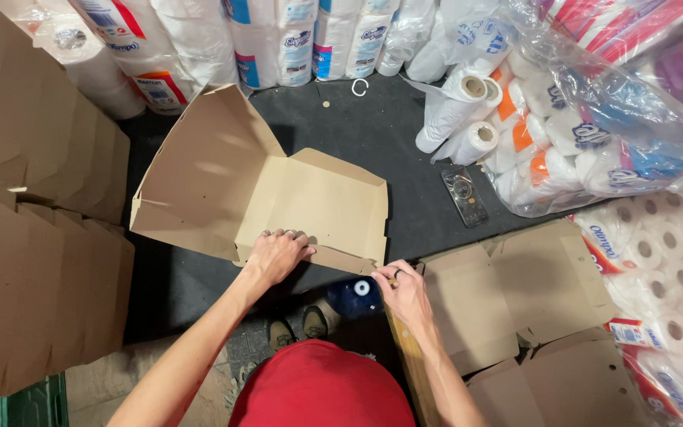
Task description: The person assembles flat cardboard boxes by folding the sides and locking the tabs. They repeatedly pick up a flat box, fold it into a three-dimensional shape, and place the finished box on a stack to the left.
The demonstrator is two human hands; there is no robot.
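A half-formed brown cardboard box [278, 198] lies open on the dark floor [373, 134] in the middle of the scene, its lid flap tilted up to the far left and its tray walls partly raised. The left hand [278, 255] presses down on the near wall of the tray, fingers curled over the edge and closed on the card, apparently to keep that wall folded while the box takes shape. The right hand [403, 291] is off the box, near and to the right, fingers loosely bent at the edge of a stack of flat box blanks [515, 292], where the next sheets lie within easy reach; whether it grips anything I cannot tell. Folded boxes [33, 237] stand stacked on the left. Packs of paper rolls [278, 39] line the far side and the right. A phone [465, 195] lies on the floor beside them.
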